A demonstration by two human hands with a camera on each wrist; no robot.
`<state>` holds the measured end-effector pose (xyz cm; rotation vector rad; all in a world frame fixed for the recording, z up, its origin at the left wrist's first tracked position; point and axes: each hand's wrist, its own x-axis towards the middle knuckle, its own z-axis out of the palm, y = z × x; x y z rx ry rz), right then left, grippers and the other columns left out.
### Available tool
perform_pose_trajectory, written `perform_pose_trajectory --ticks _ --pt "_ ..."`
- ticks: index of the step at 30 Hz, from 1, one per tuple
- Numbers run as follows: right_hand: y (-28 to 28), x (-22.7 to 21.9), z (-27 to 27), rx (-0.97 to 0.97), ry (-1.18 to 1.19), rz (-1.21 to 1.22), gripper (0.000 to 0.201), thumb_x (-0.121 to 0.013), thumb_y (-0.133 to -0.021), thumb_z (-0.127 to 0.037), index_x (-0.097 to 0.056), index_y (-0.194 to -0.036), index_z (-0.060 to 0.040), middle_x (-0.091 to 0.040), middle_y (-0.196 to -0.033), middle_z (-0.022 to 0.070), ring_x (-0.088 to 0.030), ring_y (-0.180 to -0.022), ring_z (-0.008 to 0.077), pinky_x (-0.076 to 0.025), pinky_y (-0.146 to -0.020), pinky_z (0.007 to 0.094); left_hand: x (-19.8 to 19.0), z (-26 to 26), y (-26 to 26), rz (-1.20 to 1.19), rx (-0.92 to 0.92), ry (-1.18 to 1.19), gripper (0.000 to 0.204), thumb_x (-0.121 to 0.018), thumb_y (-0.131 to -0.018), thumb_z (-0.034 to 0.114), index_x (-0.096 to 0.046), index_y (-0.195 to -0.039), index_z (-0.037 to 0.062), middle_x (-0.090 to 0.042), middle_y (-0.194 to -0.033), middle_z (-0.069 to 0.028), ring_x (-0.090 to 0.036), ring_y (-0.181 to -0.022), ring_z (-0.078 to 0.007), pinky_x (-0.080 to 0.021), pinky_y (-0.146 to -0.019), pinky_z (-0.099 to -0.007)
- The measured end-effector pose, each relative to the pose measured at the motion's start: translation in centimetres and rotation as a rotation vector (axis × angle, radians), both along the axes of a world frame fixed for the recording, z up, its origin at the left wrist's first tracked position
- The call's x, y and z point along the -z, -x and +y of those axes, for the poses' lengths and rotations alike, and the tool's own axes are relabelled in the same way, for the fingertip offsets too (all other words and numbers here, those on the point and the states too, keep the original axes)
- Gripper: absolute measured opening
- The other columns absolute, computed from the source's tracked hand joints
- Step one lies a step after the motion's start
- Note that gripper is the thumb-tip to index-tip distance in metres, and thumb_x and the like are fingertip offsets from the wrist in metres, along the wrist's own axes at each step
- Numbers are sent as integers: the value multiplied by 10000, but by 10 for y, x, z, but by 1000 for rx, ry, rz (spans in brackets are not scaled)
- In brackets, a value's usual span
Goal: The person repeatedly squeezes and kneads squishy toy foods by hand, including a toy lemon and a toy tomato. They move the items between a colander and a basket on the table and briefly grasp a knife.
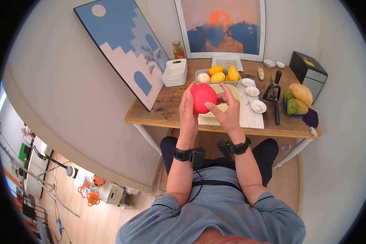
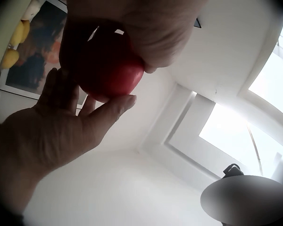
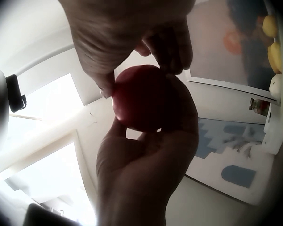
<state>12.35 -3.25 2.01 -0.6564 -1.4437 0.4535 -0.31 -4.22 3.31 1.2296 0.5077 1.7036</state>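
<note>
A smooth, round, pinkish-red ball (image 1: 203, 98) is held up between both hands, above the front part of the table. My left hand (image 1: 188, 116) grips it from the left, fingers along its side. From the right, my right hand (image 1: 230, 112) holds it with the thumb on its near face. In the right wrist view the ball (image 3: 142, 96) looks dark red, with the left hand (image 3: 141, 165) curved around it. The left wrist view shows the right thumb (image 2: 115, 109) against the ball's lower side. Behind the hands sits a pale yellow perforated basket (image 1: 236, 92), partly hidden.
On the wooden table (image 1: 158, 107) stand a white bin (image 1: 175, 79), a grey tray (image 1: 198, 77) of yellow fruits, small white dishes (image 1: 258, 106), a black-handled tool (image 1: 277, 112), and a bowl (image 1: 297, 115) heaped with vegetables. A framed picture (image 1: 122, 53) leans at left.
</note>
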Motion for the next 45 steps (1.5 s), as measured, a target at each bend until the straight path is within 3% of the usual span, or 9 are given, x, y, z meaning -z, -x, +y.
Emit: perform_pose_trajectory --ticks 4,11,17,19,23,29,35,40,45 --pt "-6 -5 0 -184 175 -103 790 -803 -739 -309 -435 -1326 71 -661 -953 156 -647 -863 186 -512 -787 307 6 6 8 76 -14 41 469 -379 -1016 365 -482 -1291 0 -571 -1190 -117 -557 -1070 -177 -437 -938 -295" --pt "-5 -8 -4 -238 71 -230 857 -831 -689 -315 -420 -1344 53 -565 -1205 196 -558 -1132 262 -460 -940 365 10 6 7 89 -26 63 445 -413 -1006 385 -515 -1232 15 -583 -1133 -94 -566 -992 -150 -462 -874 -276" --pt "3 -8 -4 96 -143 -126 848 -876 -616 -278 -470 -1297 21 -508 -1225 181 -543 -1097 309 -463 -924 378 16 11 3 86 -1 91 548 -388 -995 466 -470 -1258 -7 -549 -1216 -124 -561 -1097 -189 -483 -909 -318" --pt "6 -14 -12 203 -192 -80 820 -892 -587 -267 -504 -1257 4 -480 -1204 168 -539 -1065 297 -473 -898 376 17 10 7 58 244 72 543 -406 -989 464 -449 -1278 6 -536 -1251 -126 -557 -1125 -198 -482 -921 -321" --pt "9 -6 -6 259 -240 -131 807 -899 -573 -274 -524 -1240 -17 -452 -1217 165 -536 -1056 282 -479 -884 378 13 6 6 -66 344 144 519 -416 -990 442 -441 -1295 23 -518 -1285 -128 -559 -1131 -208 -475 -936 -334" --pt "5 -2 0 250 -331 -17 461 -831 -698 -197 -643 -1065 9 -577 -1024 131 -593 -913 229 -507 -759 323 4 1 3 -36 333 131 495 -420 -994 404 -422 -1322 33 -516 -1276 -125 -548 -1145 -209 -453 -970 -355" --pt "5 1 0 101 -99 -13 285 -734 -812 -136 -655 -1013 50 -628 -748 92 -605 -665 169 -494 -612 285 13 11 9 -126 37 85 448 -511 -976 356 -453 -1281 33 -568 -1163 -100 -571 -1043 -156 -489 -893 -309" --pt "6 -11 -5 -1 -148 -90 571 -808 -719 -205 -574 -1182 35 -588 -1132 169 -610 -981 235 -522 -754 306 10 8 11 -77 42 98 542 -387 -992 484 -499 -1216 4 -591 -1113 -124 -586 -1018 -198 -482 -910 -336" --pt "5 -10 -5 6 -161 -360 727 -841 -652 -243 -523 -1250 23 -515 -1249 176 -553 -1114 308 -494 -891 374 9 8 10 1 -20 154 592 -294 -1009 485 -509 -1222 -24 -593 -1134 -135 -585 -1021 -195 -483 -905 -320"
